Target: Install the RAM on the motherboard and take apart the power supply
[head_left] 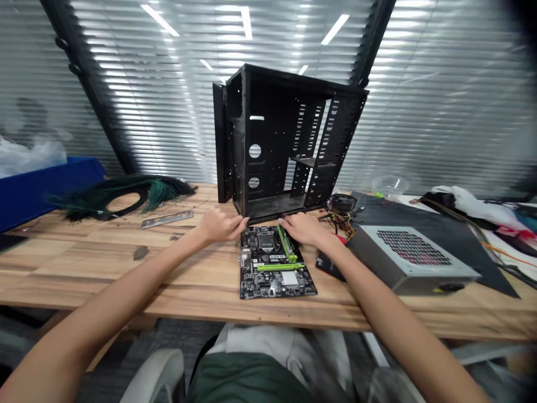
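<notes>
Head view: motherboard (268, 282) is lying flat on the table (180, 285), near its front edge, green slots (277, 268) facing up. Face-up placement is probably protecting the parts and leaving the CPU socket (266, 242) reachable. White label (276, 258) by the slots is carrying print, but it's blurring; can't read it. Silver power supply (413, 260) is sitting well to the right, grille up, likely parked there for elbow room. Black box (329, 266) is poking out beside the right arm (369, 285); pale print on it is too small to read.

Left hand (222, 224) is resting at the board's far left corner, right hand (302, 228) along the same far edge, fingers bent. Both are overlapping the lower lip of the PC case (272, 134), so can't tell whether either is gripping lip, board or nothing. Wide spacing is probably giving even support.

Case is standing just behind the board, open side facing the person, presumably for access. No brand showing on it. Blinds (146, 112) are hanging behind.
</notes>
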The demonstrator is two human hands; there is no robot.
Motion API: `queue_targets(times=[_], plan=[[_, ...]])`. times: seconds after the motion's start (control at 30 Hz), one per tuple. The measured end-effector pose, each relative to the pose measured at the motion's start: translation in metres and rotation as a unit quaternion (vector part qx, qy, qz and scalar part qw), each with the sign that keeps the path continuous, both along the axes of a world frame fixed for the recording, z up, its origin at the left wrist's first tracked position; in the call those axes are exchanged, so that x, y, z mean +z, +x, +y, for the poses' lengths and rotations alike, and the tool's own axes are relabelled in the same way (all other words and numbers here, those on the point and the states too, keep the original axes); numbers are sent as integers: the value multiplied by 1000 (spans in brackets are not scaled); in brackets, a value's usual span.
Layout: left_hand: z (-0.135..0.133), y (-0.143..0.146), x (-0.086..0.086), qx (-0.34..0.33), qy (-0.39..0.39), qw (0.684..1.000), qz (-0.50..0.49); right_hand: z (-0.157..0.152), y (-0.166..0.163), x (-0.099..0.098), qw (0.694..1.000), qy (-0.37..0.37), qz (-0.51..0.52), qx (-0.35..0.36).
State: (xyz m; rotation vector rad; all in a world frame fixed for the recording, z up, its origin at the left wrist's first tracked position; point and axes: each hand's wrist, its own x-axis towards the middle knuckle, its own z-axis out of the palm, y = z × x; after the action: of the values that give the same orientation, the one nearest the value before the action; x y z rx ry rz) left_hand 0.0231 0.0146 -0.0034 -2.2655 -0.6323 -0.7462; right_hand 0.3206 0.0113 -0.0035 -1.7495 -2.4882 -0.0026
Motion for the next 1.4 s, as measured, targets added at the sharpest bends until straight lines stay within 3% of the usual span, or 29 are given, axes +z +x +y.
queue_targets(times=[0.3, 0.53, 0.63, 0.87, 0.97, 1.17, 1.4], plan=[[0, -2, 0, 21, 14, 999, 20, 5, 34, 29, 989, -23, 134, 56], [1, -2, -2, 36, 5, 999, 28, -3, 40, 42, 919, -133, 351, 118], [0, -1, -1, 31, 15, 999, 30, -6, 38, 46, 897, -152, 387, 149], [-2, 0, 2, 17, 28, 999, 32, -8, 36, 43, 910, -169, 327, 191], [-3, 0, 1, 17, 25, 999, 29, -5, 37, 38, 930, -170, 254, 203], [-5, 0, 2, -57, 67, 996, 11, -1, 31, 29, 962, -126, 142, 195], [-10, 3, 6, -106, 124, 987, 1, -3, 14, 23, 969, -91, 121, 194]])
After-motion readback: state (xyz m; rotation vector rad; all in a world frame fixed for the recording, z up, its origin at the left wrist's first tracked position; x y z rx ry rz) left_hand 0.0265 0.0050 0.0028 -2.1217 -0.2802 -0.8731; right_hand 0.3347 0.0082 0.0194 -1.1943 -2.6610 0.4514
